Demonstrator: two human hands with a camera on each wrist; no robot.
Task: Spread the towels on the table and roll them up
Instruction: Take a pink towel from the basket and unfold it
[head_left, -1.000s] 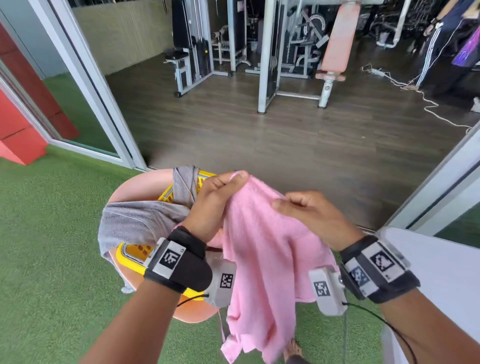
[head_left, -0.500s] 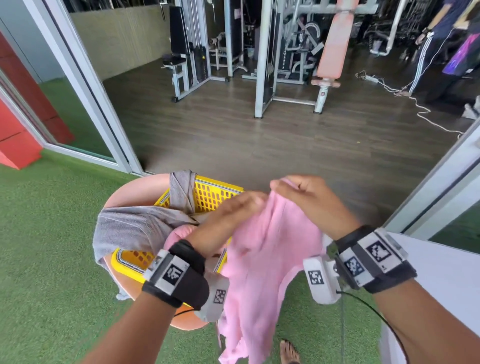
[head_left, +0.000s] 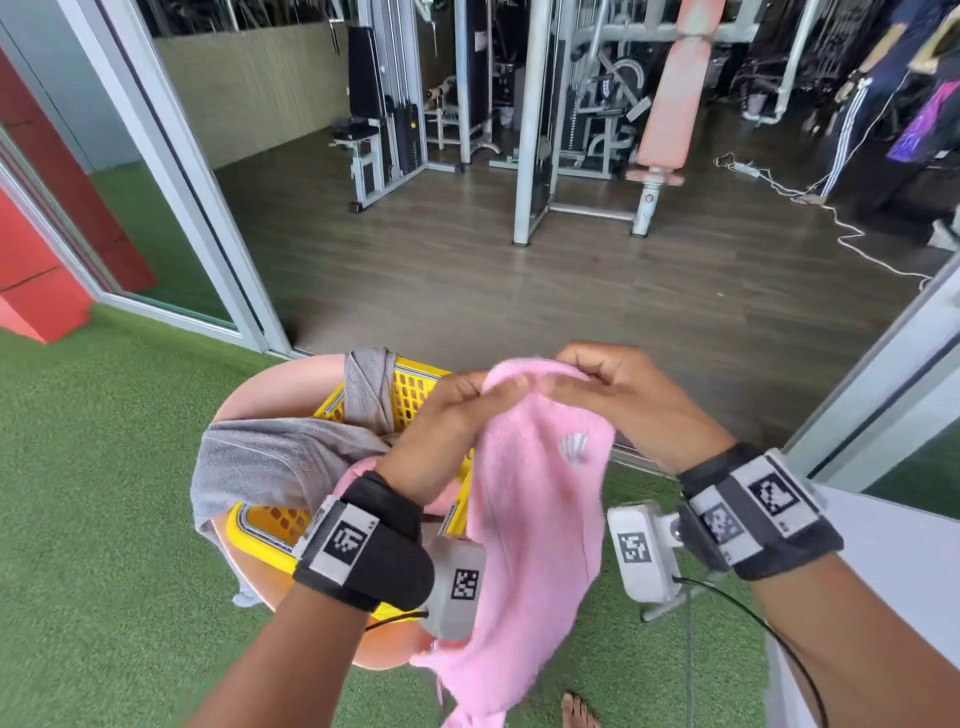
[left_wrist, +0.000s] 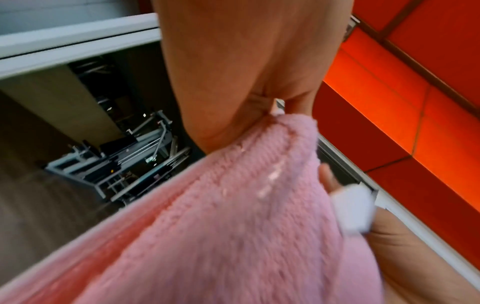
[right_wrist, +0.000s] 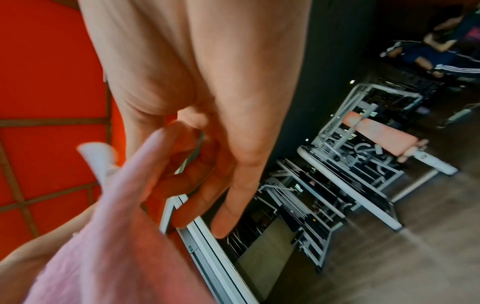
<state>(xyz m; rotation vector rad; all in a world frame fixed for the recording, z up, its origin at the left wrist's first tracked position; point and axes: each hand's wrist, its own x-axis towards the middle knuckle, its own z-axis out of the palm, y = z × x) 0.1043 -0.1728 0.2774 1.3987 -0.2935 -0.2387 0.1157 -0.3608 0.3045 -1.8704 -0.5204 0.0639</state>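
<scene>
I have the fluffy pink terry towel (head_left: 535, 499) up in the air in front of me, held by both hands at its top edge. My left hand (head_left: 441, 431) has its grip pinched on the upper edge at the left, thumb and fingers closed on the cloth. My right hand (head_left: 628, 400) has its grip clenched around the same edge just to the right, fingers curled over the fabric. The two hands are almost touching. The rest of the pink towel hangs down between my forearms, bunched, with a small white label (head_left: 573, 446) showing on its face.

Below and to the left sits a yellow perforated plastic basket (head_left: 415, 387) on a round salmon-coloured stool (head_left: 291, 384). A grey terry towel (head_left: 270, 457) drapes over the basket's left rim and far edge. The stool stands on green artificial turf (head_left: 93, 493). At my right is the corner of a white bench (head_left: 893, 540), well apart from the pink towel. In the left wrist view the pink towel (left_wrist: 233, 226) fills the lower frame.
</scene>
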